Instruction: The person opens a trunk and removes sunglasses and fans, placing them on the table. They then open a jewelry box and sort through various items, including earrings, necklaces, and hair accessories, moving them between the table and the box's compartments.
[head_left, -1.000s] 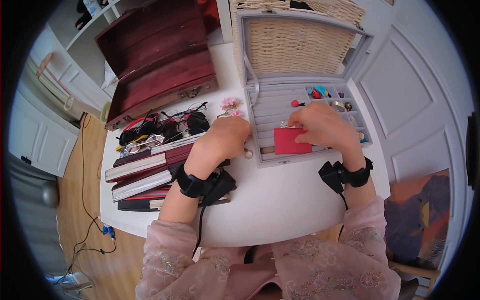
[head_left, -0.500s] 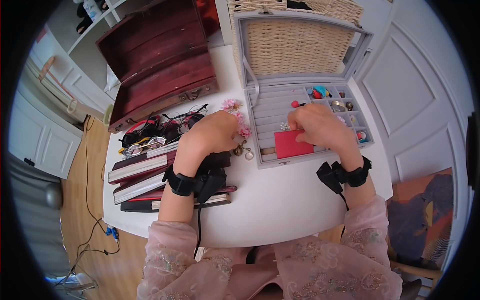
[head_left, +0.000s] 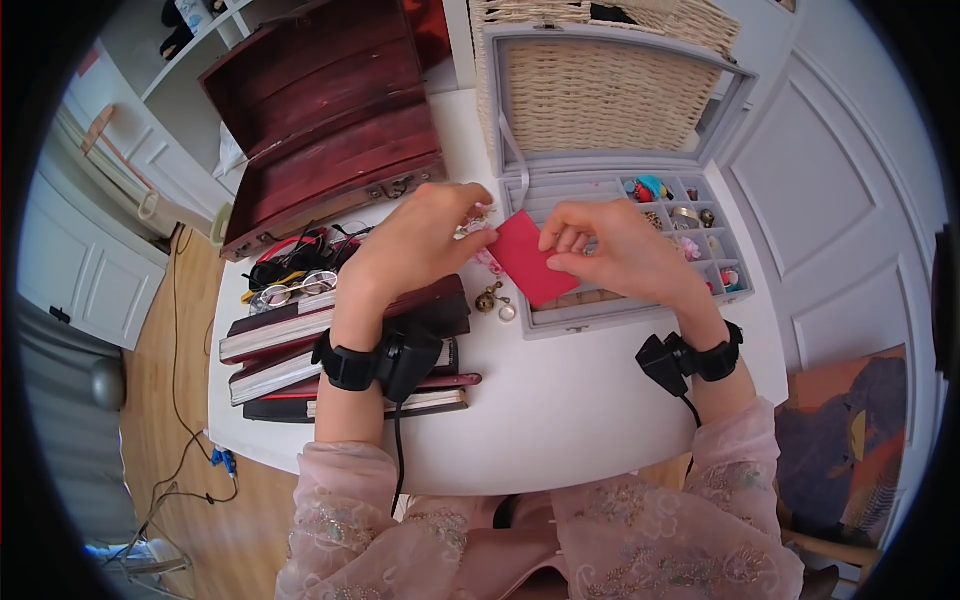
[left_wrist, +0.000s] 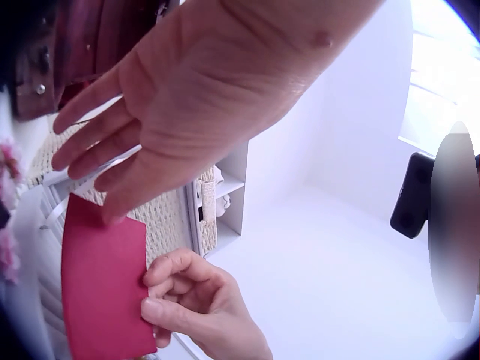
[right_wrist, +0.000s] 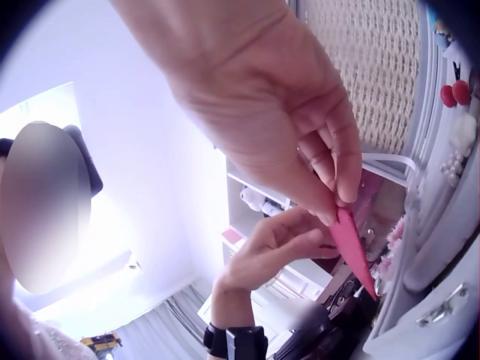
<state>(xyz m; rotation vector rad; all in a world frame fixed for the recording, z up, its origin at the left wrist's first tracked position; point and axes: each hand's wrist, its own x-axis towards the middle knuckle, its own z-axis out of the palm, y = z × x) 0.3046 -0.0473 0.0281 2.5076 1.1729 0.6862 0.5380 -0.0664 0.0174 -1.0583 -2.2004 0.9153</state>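
Observation:
My right hand (head_left: 630, 255) pinches a flat red card (head_left: 528, 262) by its right edge, between thumb and fingertips. In the head view the card tilts over the left part of a grey jewellery box (head_left: 650, 318), whose lid stands raised. My left hand (head_left: 405, 245) is at the card's upper left corner, palm down. From the left wrist view, the left thumb overlaps that corner of the card (left_wrist: 105, 281), while the other fingers extend apart from it. The right wrist view shows the card nearly edge-on below the right fingertips (right_wrist: 346, 191).
Rings and small ornaments fill the box's right compartments, a wide ring (head_left: 684, 217) among them. Left of it lie pink flowers (head_left: 488, 262) and a bead trinket (head_left: 487, 299). Several books (head_left: 280, 345), glasses (head_left: 318, 283) and an open dark-red case (head_left: 335, 165) occupy the left side.
The right hand has lifted the red card from the box and moved it left, turning it diagonal. My left hand has risen slightly, its fingers spreading toward the card.

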